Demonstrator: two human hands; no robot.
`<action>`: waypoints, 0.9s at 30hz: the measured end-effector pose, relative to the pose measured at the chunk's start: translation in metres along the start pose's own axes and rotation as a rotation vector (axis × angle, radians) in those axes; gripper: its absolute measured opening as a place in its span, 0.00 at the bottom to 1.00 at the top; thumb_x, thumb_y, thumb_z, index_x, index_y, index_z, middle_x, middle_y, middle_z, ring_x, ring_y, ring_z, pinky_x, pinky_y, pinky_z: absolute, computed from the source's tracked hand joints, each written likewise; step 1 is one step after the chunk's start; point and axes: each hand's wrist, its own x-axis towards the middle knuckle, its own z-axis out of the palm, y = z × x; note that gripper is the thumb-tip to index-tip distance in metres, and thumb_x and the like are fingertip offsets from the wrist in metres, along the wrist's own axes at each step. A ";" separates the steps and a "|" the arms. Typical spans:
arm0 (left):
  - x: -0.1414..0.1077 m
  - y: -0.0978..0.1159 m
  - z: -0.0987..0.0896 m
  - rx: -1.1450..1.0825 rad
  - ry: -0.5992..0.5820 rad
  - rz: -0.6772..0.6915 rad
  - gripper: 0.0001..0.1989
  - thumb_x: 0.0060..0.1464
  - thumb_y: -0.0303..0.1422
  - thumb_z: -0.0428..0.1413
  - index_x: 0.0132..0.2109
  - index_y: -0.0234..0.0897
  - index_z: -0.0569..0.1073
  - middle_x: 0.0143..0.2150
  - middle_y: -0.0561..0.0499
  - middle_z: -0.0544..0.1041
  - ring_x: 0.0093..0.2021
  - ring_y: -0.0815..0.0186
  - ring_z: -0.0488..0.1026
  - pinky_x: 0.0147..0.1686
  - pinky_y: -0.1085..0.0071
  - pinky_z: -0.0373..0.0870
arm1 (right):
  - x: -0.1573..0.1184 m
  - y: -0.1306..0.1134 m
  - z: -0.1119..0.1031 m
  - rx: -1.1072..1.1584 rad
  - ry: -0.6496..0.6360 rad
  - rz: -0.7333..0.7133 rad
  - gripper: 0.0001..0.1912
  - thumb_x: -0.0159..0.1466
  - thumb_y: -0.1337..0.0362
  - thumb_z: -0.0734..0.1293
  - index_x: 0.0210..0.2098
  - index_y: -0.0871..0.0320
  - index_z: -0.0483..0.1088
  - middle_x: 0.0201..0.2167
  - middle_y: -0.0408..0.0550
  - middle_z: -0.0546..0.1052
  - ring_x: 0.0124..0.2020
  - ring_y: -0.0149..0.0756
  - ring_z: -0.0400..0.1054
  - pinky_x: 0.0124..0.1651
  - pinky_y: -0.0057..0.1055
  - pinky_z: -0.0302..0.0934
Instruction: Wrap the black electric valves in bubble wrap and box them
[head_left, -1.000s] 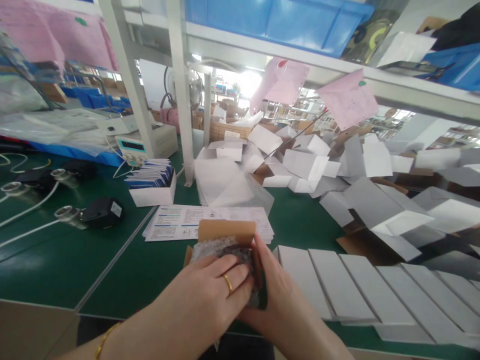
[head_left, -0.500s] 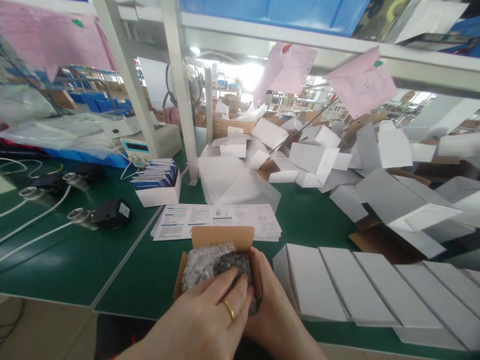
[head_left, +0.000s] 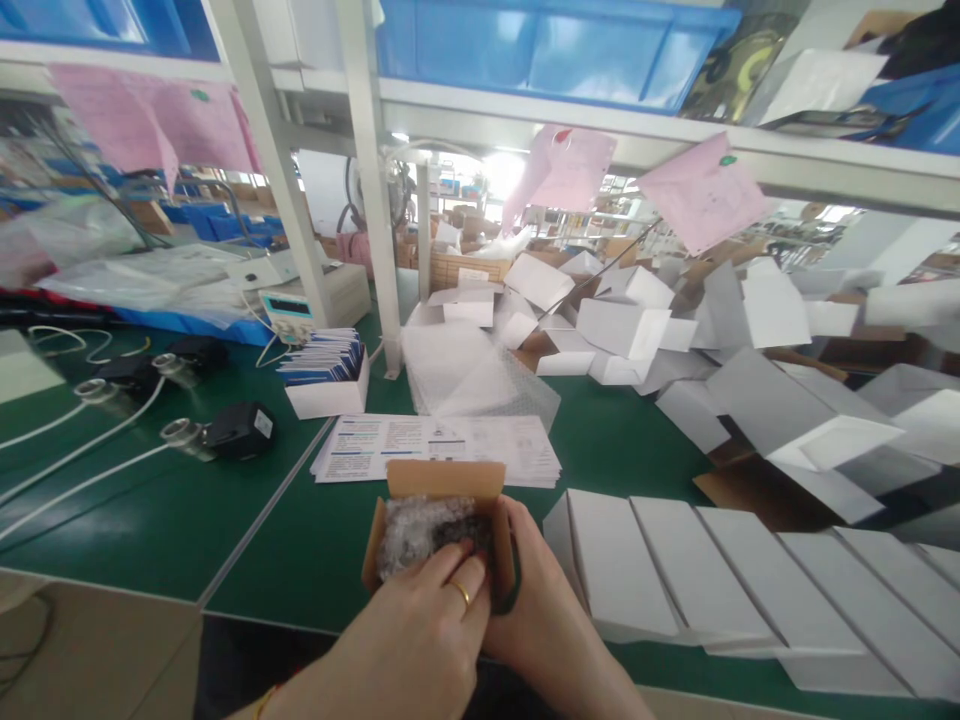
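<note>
A small open cardboard box (head_left: 445, 479), brown inside with its back flap upright, sits at the front of the green bench. Bubble-wrapped contents (head_left: 409, 527) fill it, clear on the left and with something dark on the right. My left hand (head_left: 427, 620), wearing a gold ring, reaches in with bent fingers held together, pressed on the dark bubble-wrapped item (head_left: 459, 533); its fingertips are partly hidden. From the right, my right hand (head_left: 536, 590) grips the box's side wall, the thumb along the outer edge. Printed sheets (head_left: 435, 450) lie just behind the box.
White closed boxes (head_left: 619, 560) stand in a row at right. Open white boxes (head_left: 795, 400) pile up behind them. Bubble wrap sheets (head_left: 472, 370) and a box of booklets (head_left: 326, 385) are at the back. Black devices with cables (head_left: 240, 430) lie left. A shelf post (head_left: 373, 200) rises behind.
My left hand's fingers have sunk deeper into the box, bending more over the dark bubble-wrapped item. The right hand keeps its hold on the box. The camera view has tilted upward slightly.
</note>
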 end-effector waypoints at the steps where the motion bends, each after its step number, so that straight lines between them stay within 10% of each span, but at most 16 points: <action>1: 0.000 0.001 0.000 -0.016 -0.014 -0.007 0.16 0.63 0.29 0.51 0.51 0.28 0.79 0.52 0.38 0.82 0.52 0.54 0.77 0.54 0.62 0.74 | 0.000 0.000 0.000 0.001 -0.001 0.010 0.28 0.56 0.71 0.68 0.56 0.56 0.63 0.50 0.53 0.75 0.52 0.45 0.73 0.58 0.43 0.69; 10: -0.030 0.005 0.013 0.002 0.271 -0.123 0.15 0.66 0.28 0.49 0.53 0.31 0.78 0.51 0.44 0.83 0.52 0.59 0.77 0.56 0.66 0.73 | -0.003 0.010 0.004 0.056 0.010 -0.019 0.30 0.52 0.67 0.72 0.53 0.56 0.66 0.48 0.52 0.75 0.49 0.47 0.74 0.53 0.42 0.71; 27: -0.038 0.009 0.028 0.041 0.161 -0.209 0.18 0.67 0.37 0.53 0.51 0.25 0.79 0.49 0.36 0.83 0.51 0.54 0.79 0.52 0.64 0.78 | -0.008 -0.002 0.009 0.106 0.073 0.140 0.32 0.48 0.66 0.74 0.52 0.52 0.66 0.46 0.47 0.77 0.47 0.46 0.75 0.51 0.41 0.73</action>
